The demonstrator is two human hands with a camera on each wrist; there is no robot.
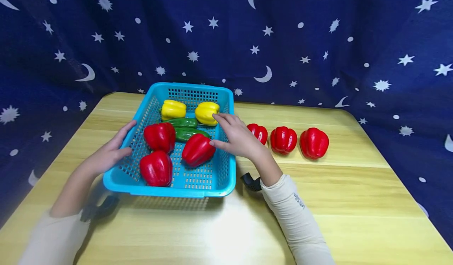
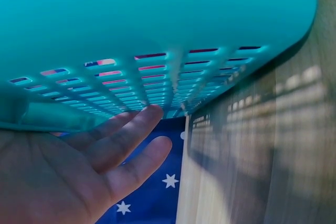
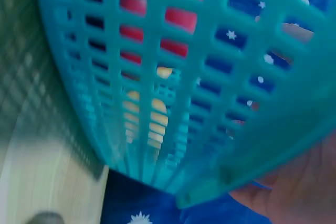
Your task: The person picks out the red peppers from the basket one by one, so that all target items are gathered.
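A blue plastic basket (image 1: 170, 192) with slotted walls holds three red bell peppers (image 1: 160, 137), two yellow bell peppers (image 1: 173, 109) and two long green peppers (image 1: 191, 134). At its left side is my left hand (image 1: 112, 151), touching the outside near the rim. The left wrist view shows that hand's extended fingers (image 2: 126, 135) along the slotted wall. My right hand (image 1: 238, 137) reaches over the right rim, fingers spread over the inside. Its thumb is beside the nearest red pepper, and I cannot tell whether they touch. In the right wrist view the hand (image 3: 299, 190) is partly cut off.
Three more red bell peppers (image 1: 284, 140) stand in a row right of the basket, the nearest partly behind my right hand. Under everything is a light wooden table (image 1: 354, 194). A dark blue curtain (image 1: 226, 41) with stars and moons hangs behind it.
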